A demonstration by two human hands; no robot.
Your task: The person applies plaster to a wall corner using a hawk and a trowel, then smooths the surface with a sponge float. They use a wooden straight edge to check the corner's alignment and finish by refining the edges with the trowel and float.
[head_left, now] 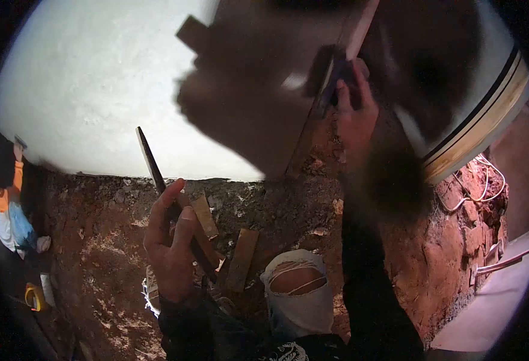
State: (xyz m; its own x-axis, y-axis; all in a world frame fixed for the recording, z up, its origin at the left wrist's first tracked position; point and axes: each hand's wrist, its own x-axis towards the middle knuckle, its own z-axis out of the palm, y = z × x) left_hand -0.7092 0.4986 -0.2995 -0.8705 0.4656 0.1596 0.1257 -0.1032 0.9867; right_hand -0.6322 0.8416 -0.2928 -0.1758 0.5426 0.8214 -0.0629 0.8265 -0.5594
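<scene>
Head cam, wht wall (96,90), red dirt grnd (105,259)

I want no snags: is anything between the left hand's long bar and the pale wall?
Nothing visible stands between the long bar in the left hand and the pale wall; the dark patch beside it looks like shadow.

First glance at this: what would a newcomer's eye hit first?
Probably the big bright white wall, filling the upper left and cut by a large dark shadow. Next, the long thin dark bar slanting up across its lower edge from the left hand. Then the right hand, raised right of top centre, gripping a blurred dark tool.
</scene>
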